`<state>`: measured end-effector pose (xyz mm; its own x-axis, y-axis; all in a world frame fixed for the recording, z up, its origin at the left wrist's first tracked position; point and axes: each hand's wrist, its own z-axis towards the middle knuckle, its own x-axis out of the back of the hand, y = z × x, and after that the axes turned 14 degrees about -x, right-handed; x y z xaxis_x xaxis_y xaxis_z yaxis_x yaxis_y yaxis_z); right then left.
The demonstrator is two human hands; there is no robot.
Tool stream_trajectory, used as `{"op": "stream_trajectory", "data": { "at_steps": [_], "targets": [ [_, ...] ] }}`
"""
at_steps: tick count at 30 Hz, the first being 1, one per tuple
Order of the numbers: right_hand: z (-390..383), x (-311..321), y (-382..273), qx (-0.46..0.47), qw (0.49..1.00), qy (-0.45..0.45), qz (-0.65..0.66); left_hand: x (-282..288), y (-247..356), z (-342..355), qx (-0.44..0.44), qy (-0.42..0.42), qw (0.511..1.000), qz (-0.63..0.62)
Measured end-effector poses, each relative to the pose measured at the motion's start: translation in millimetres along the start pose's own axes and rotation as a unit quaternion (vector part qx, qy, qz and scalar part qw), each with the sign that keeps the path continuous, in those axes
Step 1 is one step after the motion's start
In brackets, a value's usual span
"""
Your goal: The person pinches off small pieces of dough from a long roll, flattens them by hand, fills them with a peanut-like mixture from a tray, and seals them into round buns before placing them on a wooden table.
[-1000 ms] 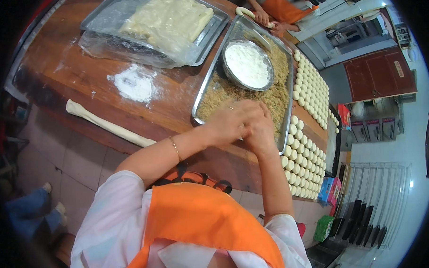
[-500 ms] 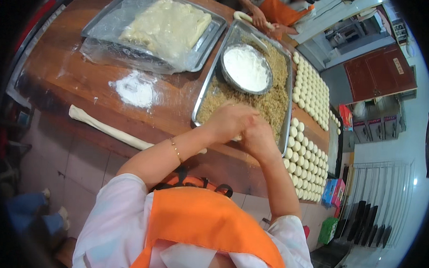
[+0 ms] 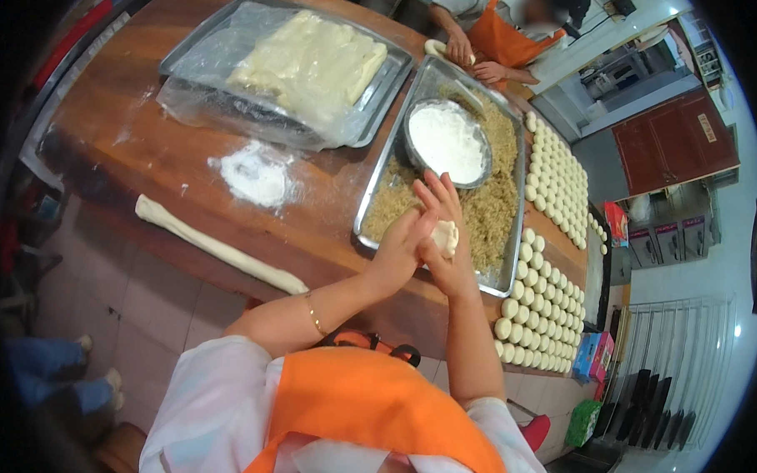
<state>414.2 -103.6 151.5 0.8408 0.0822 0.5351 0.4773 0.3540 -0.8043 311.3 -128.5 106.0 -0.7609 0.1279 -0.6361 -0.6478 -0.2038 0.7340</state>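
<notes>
Over the near edge of a metal tray of crumbly brown filling [image 3: 489, 209], my two hands meet around a small pale dough piece [image 3: 447, 237]. My right hand [image 3: 454, 268] cradles it in the palm, with the fingers extended toward the far side and the thumb against it. Pressing in from the left, my left hand [image 3: 401, 247] has its fingers against the dough, partly hidden. A metal bowl of white flour [image 3: 447, 141] sits on the filling just beyond my fingertips.
Left on the wooden table [image 3: 106, 156] lie a dough rope [image 3: 220, 249] and a flour patch [image 3: 254, 174]. A plastic-covered dough slab [image 3: 309, 63] rests on another tray. Rows of dough rounds [image 3: 543, 301] stand at right. Across the table, a co-worker's hands [image 3: 476, 61] handle dough.
My hands have turned and opened up somewhat, so the dough piece between them now shows. The right fingers have straightened away from me. The whole view has shifted slightly.
</notes>
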Motion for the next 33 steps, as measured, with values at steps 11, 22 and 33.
{"op": "stream_trajectory", "data": {
  "at_steps": [11,22,33],
  "targets": [
    [3,5,3,0.019,0.993,0.020,0.112,6,21,4,0.081,-0.149,0.985,-0.019],
    [-4,8,-6,0.006,0.994,-0.020,0.110,-10,37,-2,0.033,-0.101,0.994,0.028],
    [-2,7,2,0.042,0.992,-0.029,0.115,-4,35,-4,0.069,-0.136,0.988,0.008]
  ]
}}
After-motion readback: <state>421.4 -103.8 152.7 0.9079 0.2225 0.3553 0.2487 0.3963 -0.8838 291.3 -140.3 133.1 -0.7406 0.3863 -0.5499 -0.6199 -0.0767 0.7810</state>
